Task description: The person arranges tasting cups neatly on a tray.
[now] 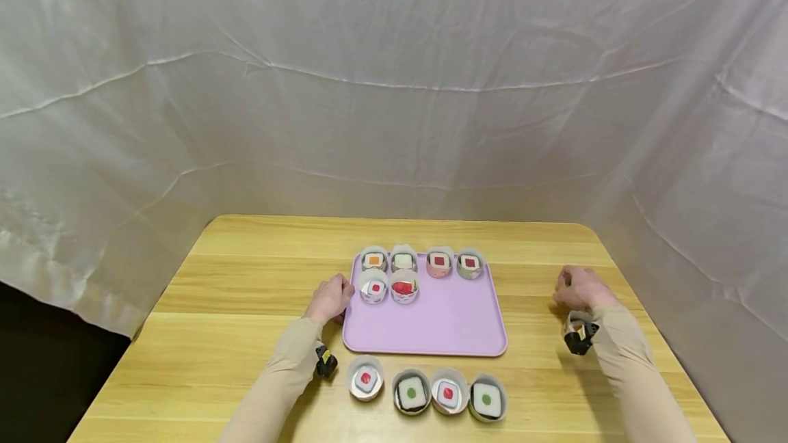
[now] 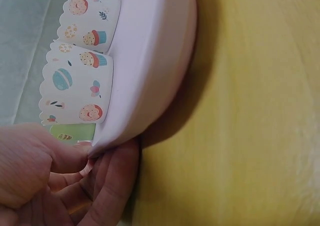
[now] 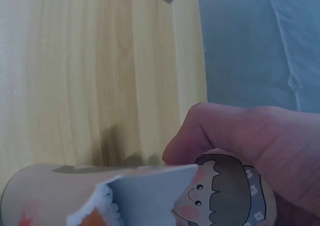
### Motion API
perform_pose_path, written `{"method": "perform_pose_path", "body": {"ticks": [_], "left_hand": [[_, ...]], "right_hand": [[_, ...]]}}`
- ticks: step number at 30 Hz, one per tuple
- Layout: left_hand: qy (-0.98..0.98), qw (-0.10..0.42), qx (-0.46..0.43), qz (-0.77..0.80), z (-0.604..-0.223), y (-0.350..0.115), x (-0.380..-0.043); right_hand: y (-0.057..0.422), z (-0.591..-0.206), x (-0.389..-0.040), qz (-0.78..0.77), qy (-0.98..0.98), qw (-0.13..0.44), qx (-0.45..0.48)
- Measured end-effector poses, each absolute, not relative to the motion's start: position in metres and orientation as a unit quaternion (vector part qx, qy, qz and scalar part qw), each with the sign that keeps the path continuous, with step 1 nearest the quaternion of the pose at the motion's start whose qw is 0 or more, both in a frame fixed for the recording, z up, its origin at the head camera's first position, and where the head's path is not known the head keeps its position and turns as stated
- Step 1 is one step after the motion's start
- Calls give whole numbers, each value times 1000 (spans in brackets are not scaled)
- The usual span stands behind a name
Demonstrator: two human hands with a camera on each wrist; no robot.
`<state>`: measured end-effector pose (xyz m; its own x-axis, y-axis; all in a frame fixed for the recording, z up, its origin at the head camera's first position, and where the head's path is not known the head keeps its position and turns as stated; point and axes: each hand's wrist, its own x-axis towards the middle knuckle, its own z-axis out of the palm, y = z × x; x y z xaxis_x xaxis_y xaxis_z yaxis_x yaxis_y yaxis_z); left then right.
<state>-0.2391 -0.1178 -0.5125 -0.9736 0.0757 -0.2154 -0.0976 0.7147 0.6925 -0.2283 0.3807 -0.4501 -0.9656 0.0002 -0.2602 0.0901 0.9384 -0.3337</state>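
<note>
The left hand [image 1: 329, 298] pinches the left rim of a lilac rectangular tray [image 1: 425, 330]. Right of the tray, the right hand [image 1: 583, 287] curves beside a beige, face-printed paper cup [image 3: 227, 186]; whether it grips, I cannot tell.

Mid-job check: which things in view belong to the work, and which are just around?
Seemingly in the job:
purple tray, its edge pinched by the left hand
six filled cups on it
another cup close to the right hand
four filled cups nearer the person

Just around:
wooden table
pale cloth walls
</note>
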Motion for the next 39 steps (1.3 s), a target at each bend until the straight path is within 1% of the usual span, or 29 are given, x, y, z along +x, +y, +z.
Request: {"method": "perform_pose_path", "body": {"ticks": [11,22,32,39], "left_hand": [[917,117,-4,381,-511,-118,-238],[918,124,-6,377,-510,-118,-238],[920,121,-3,373,-510,-118,-239],[920,119,-1,372,-511,-118,-239]], "right_hand": [[369,-441,-227,-155,982,108,6],[352,-428,-230,-154,983,105,-3],[328,-409,-233,-154,981,119,-16],[309,-398,-231,-147,983,102,-33]]}}
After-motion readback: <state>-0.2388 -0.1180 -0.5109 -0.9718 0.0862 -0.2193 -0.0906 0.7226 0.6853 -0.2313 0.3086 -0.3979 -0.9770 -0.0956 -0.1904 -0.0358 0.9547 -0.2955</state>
